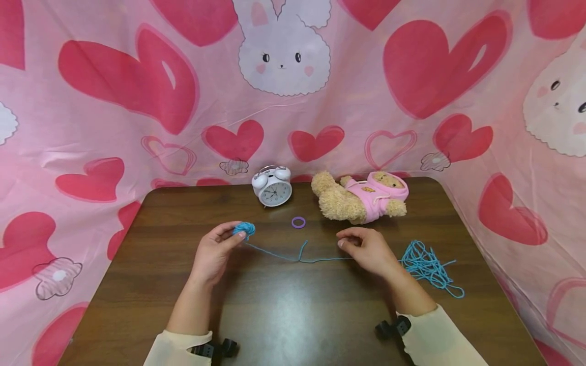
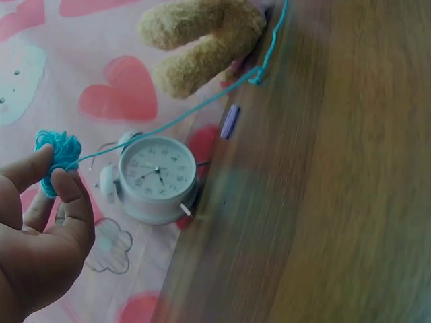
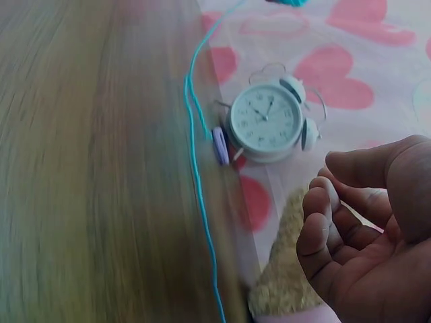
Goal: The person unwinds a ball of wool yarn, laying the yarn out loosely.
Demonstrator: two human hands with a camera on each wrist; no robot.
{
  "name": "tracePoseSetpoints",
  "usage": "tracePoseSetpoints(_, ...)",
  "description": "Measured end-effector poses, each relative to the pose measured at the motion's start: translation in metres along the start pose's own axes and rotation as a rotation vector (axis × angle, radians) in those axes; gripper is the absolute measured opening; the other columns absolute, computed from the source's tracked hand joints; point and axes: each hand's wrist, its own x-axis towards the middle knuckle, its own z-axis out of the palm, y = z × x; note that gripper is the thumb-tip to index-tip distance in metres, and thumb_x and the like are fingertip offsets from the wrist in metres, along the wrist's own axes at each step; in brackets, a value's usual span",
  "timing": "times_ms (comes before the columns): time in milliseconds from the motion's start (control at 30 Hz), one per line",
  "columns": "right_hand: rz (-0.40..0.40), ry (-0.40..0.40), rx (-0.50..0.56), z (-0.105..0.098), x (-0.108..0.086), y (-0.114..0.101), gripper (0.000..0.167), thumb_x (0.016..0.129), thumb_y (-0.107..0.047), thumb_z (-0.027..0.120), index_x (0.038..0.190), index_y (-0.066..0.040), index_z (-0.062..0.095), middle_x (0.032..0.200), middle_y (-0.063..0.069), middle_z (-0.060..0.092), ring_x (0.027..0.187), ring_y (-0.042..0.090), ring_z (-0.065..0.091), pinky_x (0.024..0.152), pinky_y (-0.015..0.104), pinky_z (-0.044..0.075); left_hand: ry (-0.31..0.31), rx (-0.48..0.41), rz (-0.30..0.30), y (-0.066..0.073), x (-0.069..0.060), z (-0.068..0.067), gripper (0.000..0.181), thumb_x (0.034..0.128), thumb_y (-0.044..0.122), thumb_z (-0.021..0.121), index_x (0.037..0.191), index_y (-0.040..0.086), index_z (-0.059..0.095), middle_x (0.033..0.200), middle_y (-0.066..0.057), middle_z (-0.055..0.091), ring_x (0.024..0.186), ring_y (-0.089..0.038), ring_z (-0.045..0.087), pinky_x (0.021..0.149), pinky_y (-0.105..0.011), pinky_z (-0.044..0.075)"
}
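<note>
A small wound ball of blue yarn is pinched between the thumb and fingers of my left hand, above the table. From it a blue strand runs down and across to the right, with a short loose end sticking up from it midway. My right hand hovers over that strand, its fingers loosely bent and nothing between them, as the right wrist view shows. Beyond the right wrist lies a loose tangle of blue yarn.
A white alarm clock stands at the back of the brown table. In front of it lies a purple ring. A teddy bear in a pink hoodie lies at the back right. Pink heart-patterned cloth hangs behind.
</note>
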Motion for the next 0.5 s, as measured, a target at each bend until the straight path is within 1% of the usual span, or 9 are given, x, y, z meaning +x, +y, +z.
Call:
tracePoseSetpoints(267, -0.033, -0.039, 0.045, 0.021, 0.008, -0.014, 0.020, 0.094, -0.016, 0.076, 0.112, -0.006, 0.077, 0.093, -0.003, 0.076, 0.081, 0.011, 0.066, 0.069, 0.025, 0.052, -0.020, -0.019, -0.032, -0.001, 0.002, 0.017, 0.031, 0.0951, 0.001, 0.073, 0.124, -0.002, 0.062, 0.109, -0.003, 0.074, 0.101, -0.018, 0.069, 0.097, -0.037, 0.055)
tracePoseSetpoints(500, -0.064, -0.070, 0.077, 0.040, 0.014, -0.027, 0.019, 0.093, -0.015, 0.077, 0.109, -0.006, 0.078, 0.090, -0.005, 0.074, 0.079, 0.009, 0.065, 0.069, 0.024, 0.052, -0.045, -0.041, -0.039, -0.001, 0.003, 0.030, 0.031, 0.0948, -0.001, 0.071, 0.122, -0.004, 0.058, 0.106, -0.006, 0.071, 0.097, -0.019, 0.069, 0.091, -0.030, 0.056)
